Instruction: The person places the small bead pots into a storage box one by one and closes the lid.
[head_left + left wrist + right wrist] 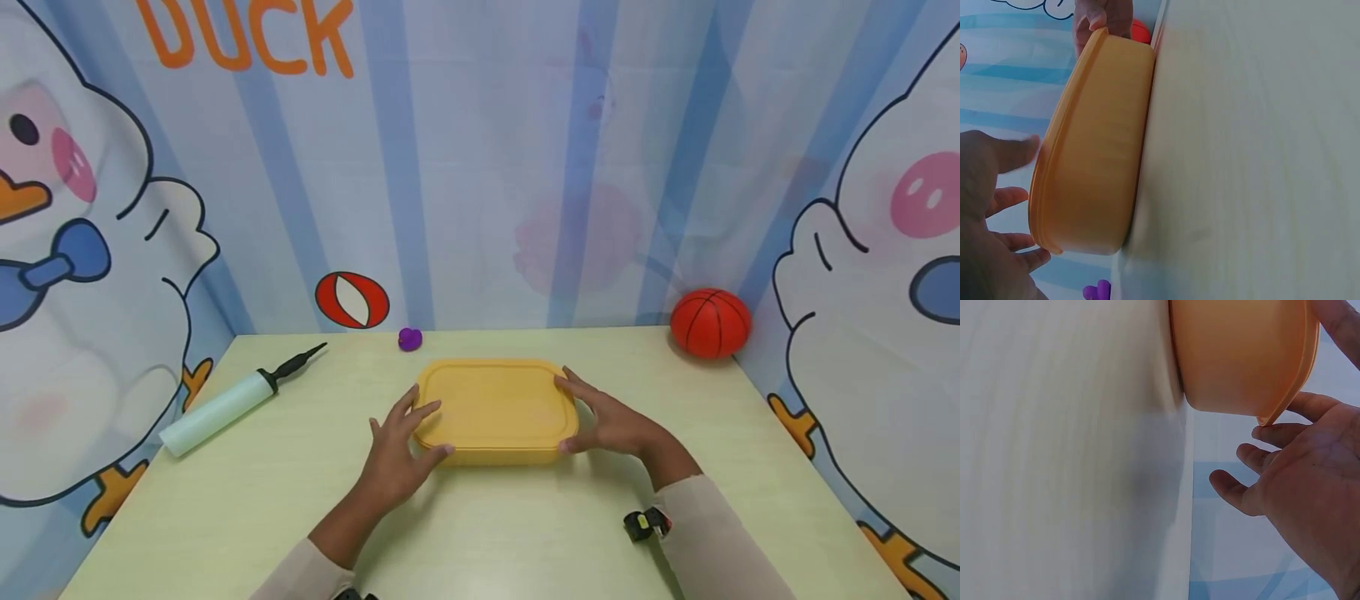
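A yellow lidded food container sits on the table in the middle of the head view, its rounded rectangular lid lying on top. At its left end my left hand has spread, relaxed fingers, the fingertips at the lid's rim and the thumb by the front corner. My right hand grips the right end of the lid, thumb at the front corner and fingers at the back one. In the right wrist view, fingertips of that hand reach the underside of the lid's rim. The container's contents are hidden.
A pale green hand pump with a black nozzle lies at the left of the table. Near the back edge is a small purple object. A red ball with black lines rests at the back right corner. Duck-print curtains surround the table.
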Available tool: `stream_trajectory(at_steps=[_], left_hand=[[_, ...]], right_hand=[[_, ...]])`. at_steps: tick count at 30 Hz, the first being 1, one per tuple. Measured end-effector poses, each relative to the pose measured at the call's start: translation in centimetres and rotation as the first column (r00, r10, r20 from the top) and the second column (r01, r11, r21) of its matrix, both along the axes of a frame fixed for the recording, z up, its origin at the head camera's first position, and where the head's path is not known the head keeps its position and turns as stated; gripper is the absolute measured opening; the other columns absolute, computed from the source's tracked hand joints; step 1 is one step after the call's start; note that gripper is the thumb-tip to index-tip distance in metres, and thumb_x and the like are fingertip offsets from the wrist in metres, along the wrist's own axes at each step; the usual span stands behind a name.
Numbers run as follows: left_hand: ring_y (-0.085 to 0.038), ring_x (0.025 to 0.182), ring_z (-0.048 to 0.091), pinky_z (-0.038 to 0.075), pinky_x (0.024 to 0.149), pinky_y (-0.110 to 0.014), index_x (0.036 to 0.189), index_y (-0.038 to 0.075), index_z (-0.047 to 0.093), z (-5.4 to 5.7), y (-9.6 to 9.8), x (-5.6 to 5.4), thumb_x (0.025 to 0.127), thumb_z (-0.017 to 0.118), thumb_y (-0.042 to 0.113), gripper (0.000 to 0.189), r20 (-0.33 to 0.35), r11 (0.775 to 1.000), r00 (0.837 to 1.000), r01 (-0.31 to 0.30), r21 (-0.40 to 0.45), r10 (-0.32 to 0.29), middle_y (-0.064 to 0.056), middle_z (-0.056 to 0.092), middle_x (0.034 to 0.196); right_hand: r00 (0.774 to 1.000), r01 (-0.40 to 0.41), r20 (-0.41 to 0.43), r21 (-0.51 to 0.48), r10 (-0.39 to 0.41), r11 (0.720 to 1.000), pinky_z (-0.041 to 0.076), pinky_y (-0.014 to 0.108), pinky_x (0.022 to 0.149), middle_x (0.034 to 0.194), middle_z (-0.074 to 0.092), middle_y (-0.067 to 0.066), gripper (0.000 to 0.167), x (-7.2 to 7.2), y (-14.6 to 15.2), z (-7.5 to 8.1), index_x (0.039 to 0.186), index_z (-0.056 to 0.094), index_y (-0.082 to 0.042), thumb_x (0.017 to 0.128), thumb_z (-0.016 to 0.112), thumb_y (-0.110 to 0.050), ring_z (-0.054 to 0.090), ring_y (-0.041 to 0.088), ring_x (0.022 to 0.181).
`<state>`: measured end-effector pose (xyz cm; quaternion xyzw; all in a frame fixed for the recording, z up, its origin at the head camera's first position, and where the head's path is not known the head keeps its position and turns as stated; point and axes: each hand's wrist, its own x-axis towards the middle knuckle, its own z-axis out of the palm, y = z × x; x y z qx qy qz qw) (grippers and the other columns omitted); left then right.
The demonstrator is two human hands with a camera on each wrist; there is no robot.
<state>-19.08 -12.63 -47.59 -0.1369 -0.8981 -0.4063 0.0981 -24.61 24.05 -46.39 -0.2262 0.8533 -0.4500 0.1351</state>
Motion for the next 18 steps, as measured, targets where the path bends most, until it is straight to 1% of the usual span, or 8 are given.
stream_trajectory(at_steps=[3,6,9,11,14,18], left_hand=[[-0.051,0.161,0.037,0.006,0.118,-0.094,0.154,0.008,0.062,-0.1,-0.21,-0.27,0.099,0.082,0.031,0.063,-0.003,0.999,1.0,-0.003,-0.048,0.003,-0.024,0.038,0.175],[-0.054,0.162,0.033,0.005,0.116,-0.096,0.158,0.008,0.058,-0.26,-0.44,-0.47,0.103,0.076,0.039,0.066,0.004,0.992,1.0,0.001,-0.123,0.0,-0.024,0.037,0.176],[-0.055,0.166,0.024,0.002,0.115,-0.097,0.163,0.01,0.052,-0.32,-0.59,-0.53,0.107,0.069,0.045,0.068,0.042,0.978,0.999,0.016,-0.206,-0.007,-0.022,0.032,0.179],[-0.056,0.166,0.021,0.0,0.114,-0.098,0.166,0.011,0.048,-0.26,-0.63,-0.5,0.109,0.064,0.048,0.07,0.062,0.968,0.998,0.026,-0.25,-0.011,-0.02,0.03,0.18],[-0.056,0.166,0.019,-0.002,0.115,-0.097,0.169,0.013,0.043,-0.13,-0.63,-0.39,0.11,0.059,0.053,0.073,0.09,0.953,0.996,0.035,-0.3,-0.008,-0.017,0.027,0.182],[-0.057,0.165,0.021,-0.003,0.115,-0.097,0.171,0.014,0.039,-0.08,-0.62,-0.29,0.11,0.057,0.056,0.076,0.099,0.938,0.995,0.033,-0.345,0.001,-0.014,0.027,0.182]], right_hand=[[1.0,0.002,0.017,0.002,-0.002,1.0,0.006,0.079,0.131,0.185,0.001,0.022,0.117,0.02,0.0,0.04,0.174,0.022,-0.004,0.084,0.094,-0.022,-0.002,0.051,0.17],[0.999,0.009,0.032,0.001,-0.009,1.0,0.006,0.078,0.132,0.185,0.0,0.022,0.122,0.1,0.0,0.02,0.175,0.016,-0.004,0.084,0.094,-0.024,-0.003,0.05,0.17],[1.0,0.006,0.025,0.005,-0.006,1.0,0.006,0.077,0.132,0.185,0.0,0.022,0.123,0.25,0.0,0.05,0.175,0.012,-0.004,0.086,0.093,-0.029,-0.003,0.05,0.17],[1.0,0.002,0.013,0.02,-0.003,1.0,0.006,0.077,0.132,0.185,-0.001,0.022,0.123,0.37,-0.03,0.1,0.176,0.012,-0.004,0.088,0.092,-0.035,-0.003,0.05,0.17],[1.0,0.002,-0.003,0.053,-0.002,0.999,0.006,0.077,0.132,0.185,-0.002,0.022,0.123,0.49,-0.13,0.07,0.176,0.01,-0.004,0.09,0.089,-0.042,-0.003,0.05,0.17],[1.0,0.008,0.002,0.077,-0.008,0.997,0.005,0.076,0.133,0.185,-0.005,0.02,0.123,0.62,-0.14,-0.2,0.176,0.007,-0.005,0.091,0.087,-0.043,-0.005,0.048,0.171]])
